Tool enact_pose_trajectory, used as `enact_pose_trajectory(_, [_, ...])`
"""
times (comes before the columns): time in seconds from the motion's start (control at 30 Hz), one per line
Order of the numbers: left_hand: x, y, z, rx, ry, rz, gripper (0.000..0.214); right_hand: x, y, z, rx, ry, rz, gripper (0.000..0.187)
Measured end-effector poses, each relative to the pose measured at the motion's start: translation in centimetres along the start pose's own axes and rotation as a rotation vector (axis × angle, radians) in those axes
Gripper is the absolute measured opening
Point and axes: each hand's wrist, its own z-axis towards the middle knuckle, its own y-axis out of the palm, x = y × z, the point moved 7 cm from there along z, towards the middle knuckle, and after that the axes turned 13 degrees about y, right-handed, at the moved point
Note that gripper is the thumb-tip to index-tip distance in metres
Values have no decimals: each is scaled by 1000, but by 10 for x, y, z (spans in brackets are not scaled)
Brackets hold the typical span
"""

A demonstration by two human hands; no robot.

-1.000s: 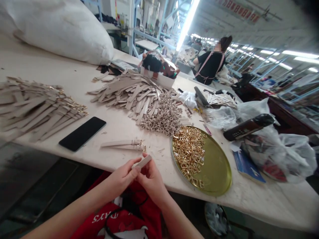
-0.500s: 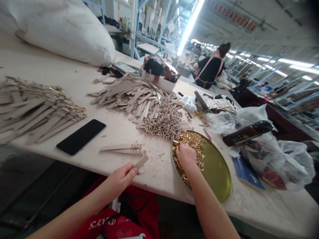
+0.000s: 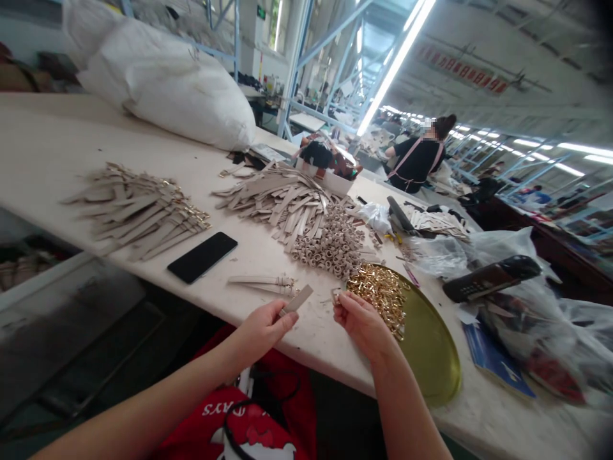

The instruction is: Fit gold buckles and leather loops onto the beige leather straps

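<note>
Pinched in my left hand [image 3: 271, 324] is a beige strap [image 3: 301, 299], its flat end pointing up and right. My right hand [image 3: 359, 319] holds a small gold buckle [image 3: 336, 294] between thumb and fingers, just right of the strap and apart from it. Beside that hand lies a round gold tray [image 3: 433, 358] with a heap of small gold buckles [image 3: 380, 291] on its left side. Two or so straps with buckles fitted [image 3: 256, 281] rest on the table behind my left hand. Beyond them is a mound of small beige loops [image 3: 330, 246].
Loose straps [image 3: 272, 195] are piled behind the loops, and buckled straps [image 3: 148, 211] lie at left. A black phone [image 3: 202, 257], white sack [image 3: 177, 83], blue booklet [image 3: 495, 358], dark handset [image 3: 491, 278] and plastic bags [image 3: 536, 332] surround the work area. A co-worker [image 3: 416, 156] stands beyond.
My right hand has come out of the buckle heap and moved left toward the strap, with a gold buckle in its fingers. My left hand still holds the strap. The view has shifted left.
</note>
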Motion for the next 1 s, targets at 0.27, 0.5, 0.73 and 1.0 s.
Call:
enact_pose_trajectory(0.27, [0,-13,-8,89,16,-105,24,36,90,-21,-286,150,239,18])
enact_pose_trajectory(0.5, [1,-14,-13,48,54,80,18,55,102,-20,-408,275,392,22])
enact_pose_trajectory(0.73, [-1,-17,-14,-28,51,329,23,72,93,-4,-342,375,744,17])
enact_pose_trajectory(1.0, [-27,-12,-20,-169,-77,378,30,75,87,8,-237,286,768,17])
